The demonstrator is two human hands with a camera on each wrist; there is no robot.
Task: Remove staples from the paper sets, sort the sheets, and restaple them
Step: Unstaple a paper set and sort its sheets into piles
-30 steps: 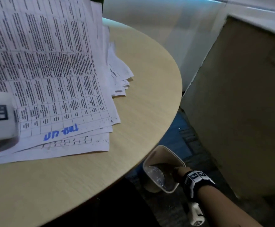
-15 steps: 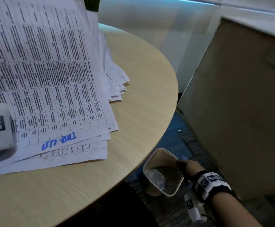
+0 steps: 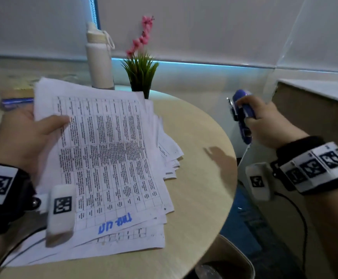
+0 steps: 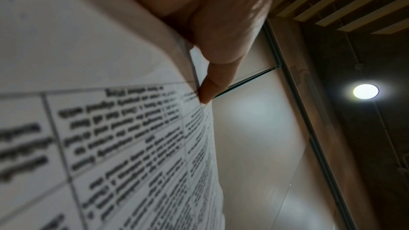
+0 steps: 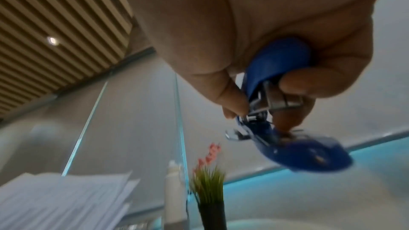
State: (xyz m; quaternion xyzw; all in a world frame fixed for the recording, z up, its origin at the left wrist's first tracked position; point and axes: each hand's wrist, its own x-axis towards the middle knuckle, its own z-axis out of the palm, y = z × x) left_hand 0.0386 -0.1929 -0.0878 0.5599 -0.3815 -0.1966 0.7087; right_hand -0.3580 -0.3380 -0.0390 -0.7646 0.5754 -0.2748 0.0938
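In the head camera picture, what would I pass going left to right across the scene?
Left hand → paper set it grips → potted plant → bare round table → blue stapler → right hand gripping it.

Left hand (image 4: 221, 29) pinches the edge of printed paper sheets (image 4: 124, 146), thumb pressed on a blurred table of text; a round ceiling light (image 4: 365, 91) glows at right.

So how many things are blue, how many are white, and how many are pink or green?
Blue: 2, the blue metal stapler in the right hand, and the blue pen by the left hand.
White: 2, the tall white water bottle and the pile of white printed paper sheets.
Pink and green: 1, the small potted plant with pink flowers.
Total: 5
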